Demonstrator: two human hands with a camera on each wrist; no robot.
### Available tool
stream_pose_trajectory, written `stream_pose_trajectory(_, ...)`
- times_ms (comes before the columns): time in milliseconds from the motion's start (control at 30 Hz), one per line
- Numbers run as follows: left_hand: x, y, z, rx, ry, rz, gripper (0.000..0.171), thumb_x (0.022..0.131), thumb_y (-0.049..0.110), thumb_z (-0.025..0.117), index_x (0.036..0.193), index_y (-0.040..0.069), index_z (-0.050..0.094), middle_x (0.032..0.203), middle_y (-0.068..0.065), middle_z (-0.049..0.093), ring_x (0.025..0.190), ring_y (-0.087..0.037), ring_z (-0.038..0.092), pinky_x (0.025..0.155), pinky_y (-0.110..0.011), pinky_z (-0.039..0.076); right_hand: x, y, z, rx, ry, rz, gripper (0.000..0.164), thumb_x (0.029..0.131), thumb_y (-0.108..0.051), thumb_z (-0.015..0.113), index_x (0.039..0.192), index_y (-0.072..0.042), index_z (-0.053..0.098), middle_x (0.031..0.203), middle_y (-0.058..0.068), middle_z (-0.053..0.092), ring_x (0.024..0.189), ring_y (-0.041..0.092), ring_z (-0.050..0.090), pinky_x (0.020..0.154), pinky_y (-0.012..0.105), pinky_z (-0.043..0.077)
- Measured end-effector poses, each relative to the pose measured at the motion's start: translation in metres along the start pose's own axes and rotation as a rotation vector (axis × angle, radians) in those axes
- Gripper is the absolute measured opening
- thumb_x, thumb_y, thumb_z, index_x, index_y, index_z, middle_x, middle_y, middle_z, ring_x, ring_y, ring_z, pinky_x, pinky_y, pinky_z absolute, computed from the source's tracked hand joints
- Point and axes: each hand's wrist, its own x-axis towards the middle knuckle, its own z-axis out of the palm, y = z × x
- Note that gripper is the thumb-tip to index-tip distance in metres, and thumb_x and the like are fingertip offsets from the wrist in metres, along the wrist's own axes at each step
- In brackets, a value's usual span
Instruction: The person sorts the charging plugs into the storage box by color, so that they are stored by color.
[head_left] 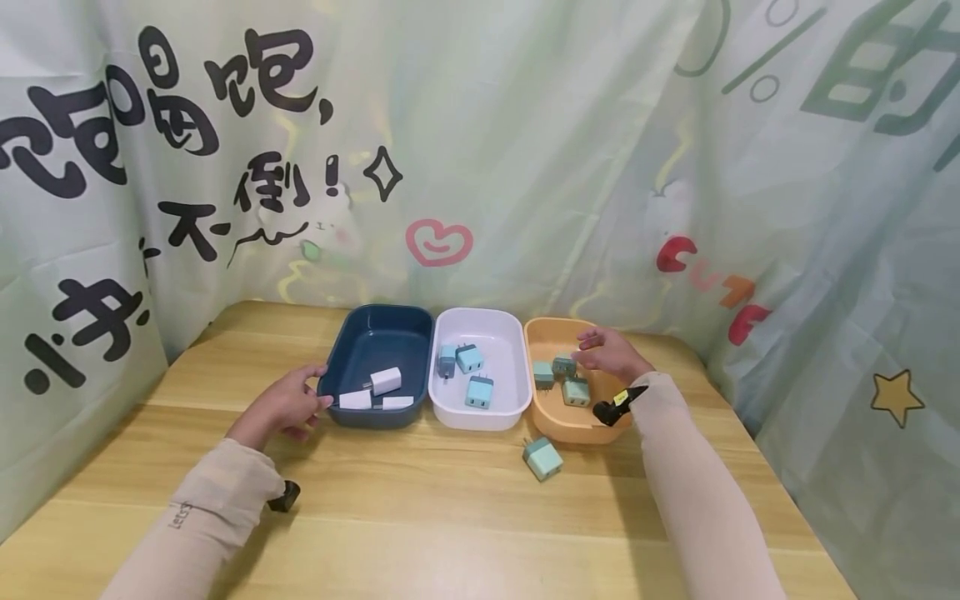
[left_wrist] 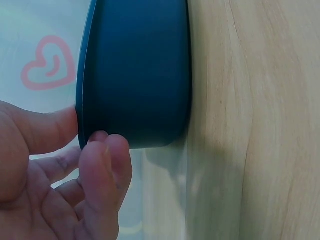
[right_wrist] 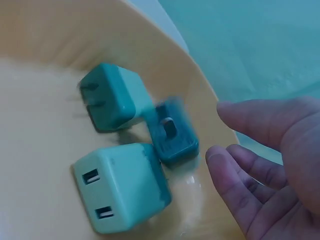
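Note:
My left hand (head_left: 288, 400) is at the left front of the dark blue bin (head_left: 386, 337). In the left wrist view its thumb and fingertips pinch the bin's rim at the corner. Over the right side of the orange bin (head_left: 547, 421) my right hand (head_left: 613, 354) holds nothing, thumb and fingers apart. Just off its fingertips is a green charger plug (right_wrist: 172, 132), blurred in the right wrist view. Beside it in the same bin lie two more green plugs, one (right_wrist: 112, 97) showing its prongs, the other (right_wrist: 122, 187) its two USB ports.
Between those bins stands a white bin (head_left: 502, 342) with blue charger plugs (head_left: 480, 392). White plugs (head_left: 386, 381) lie in the dark blue bin. Another green plug (head_left: 543, 459) rests on the wooden table (head_left: 420, 525) before the orange bin. Printed curtains (head_left: 540, 167) hang behind.

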Motion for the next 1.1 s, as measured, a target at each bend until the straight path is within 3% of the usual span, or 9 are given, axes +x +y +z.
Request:
stream_pose_trajectory(133, 0.000, 0.000, 0.001, -0.002, -0.003, -0.009, 0.065, 0.098, 0.010, 0.057, 0.151, 0.000, 0.019, 0.104, -0.021, 0.048, 0.083, -0.030, 0.057, 0.058, -0.038, 0.057, -0.004, -0.001, -0.002, 0.030, 0.004, -0.024, 0.048, 0.091, -0.005, 0.064, 0.129, 0.015, 0.042, 0.121, 0.029, 0.047, 0.092, 0.022, 0.058, 0.077, 0.028, 0.054)
stream_pose_trajectory(333, 0.002, -0.001, 0.001, 0.000, -0.010, -0.019, 0.066, 0.098, 0.010, 0.057, 0.151, 0.000, 0.019, 0.104, -0.021, 0.049, 0.083, -0.029, 0.057, 0.059, -0.038, 0.057, -0.013, -0.004, -0.003, 0.022, 0.003, -0.044, 0.044, 0.092, -0.003, 0.062, 0.127, 0.015, 0.043, 0.121, 0.030, 0.049, 0.090, 0.023, 0.061, 0.076, 0.028, 0.055)
stream_pose_trajectory(667, 0.004, -0.001, -0.002, 0.004, -0.014, -0.019, 0.067, 0.098, 0.012, 0.057, 0.152, 0.001, 0.018, 0.102, -0.020, 0.049, 0.082, -0.029, 0.057, 0.060, -0.038, 0.057, -0.033, -0.011, -0.002, 0.051, -0.035, -0.114, 0.037, 0.100, -0.008, 0.052, 0.128, 0.015, 0.043, 0.124, 0.034, 0.046, 0.104, 0.050, 0.056, 0.087, 0.047, 0.053)
stream_pose_trajectory(933, 0.003, -0.001, -0.003, 0.006, -0.019, -0.015, 0.067, 0.098, 0.012, 0.057, 0.151, 0.001, 0.018, 0.100, -0.019, 0.049, 0.082, -0.028, 0.057, 0.060, -0.038, 0.057, -0.049, -0.019, 0.005, 0.077, -0.077, -0.140, 0.036, 0.104, -0.010, 0.044, 0.129, 0.016, 0.041, 0.120, 0.031, 0.052, 0.094, 0.041, 0.061, 0.082, 0.043, 0.055)
stream_pose_trajectory(1100, 0.004, -0.002, -0.002, 0.000, -0.025, -0.014, 0.068, 0.098, 0.012, 0.058, 0.152, 0.001, 0.017, 0.100, -0.019, 0.048, 0.081, -0.028, 0.057, 0.060, -0.039, 0.057, -0.062, -0.018, 0.009, 0.070, -0.071, -0.183, 0.034, 0.102, -0.008, 0.049, 0.125, 0.016, 0.045, 0.115, 0.030, 0.054, 0.088, 0.029, 0.064, 0.077, 0.037, 0.056)
